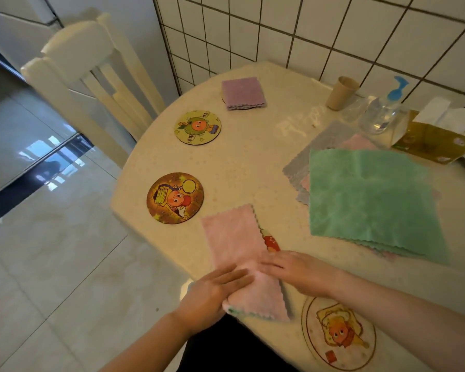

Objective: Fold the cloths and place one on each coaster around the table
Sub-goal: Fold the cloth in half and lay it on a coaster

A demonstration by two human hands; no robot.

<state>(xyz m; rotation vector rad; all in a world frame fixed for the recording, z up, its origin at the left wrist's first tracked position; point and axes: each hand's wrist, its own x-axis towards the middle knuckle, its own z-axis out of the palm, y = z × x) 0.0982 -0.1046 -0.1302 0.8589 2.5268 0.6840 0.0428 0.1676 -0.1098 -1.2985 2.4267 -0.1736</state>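
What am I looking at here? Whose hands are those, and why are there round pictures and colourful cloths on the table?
There is only one picture, taken by a camera worn on a person's head, so you look down at their hands as they do. No robot here. The left hand and right hand press flat on a pink cloth folded into a long strip at the table's near edge. The round pictures are coasters. One far coaster and one nearer coaster are bare, and another lies by the right arm. A red one peeks from under the pink cloth. A folded purple cloth already sits on a coaster at the back. The green cloth tops a pile waiting to be folded. Behind stand a cup, a pump bottle and a tissue box.
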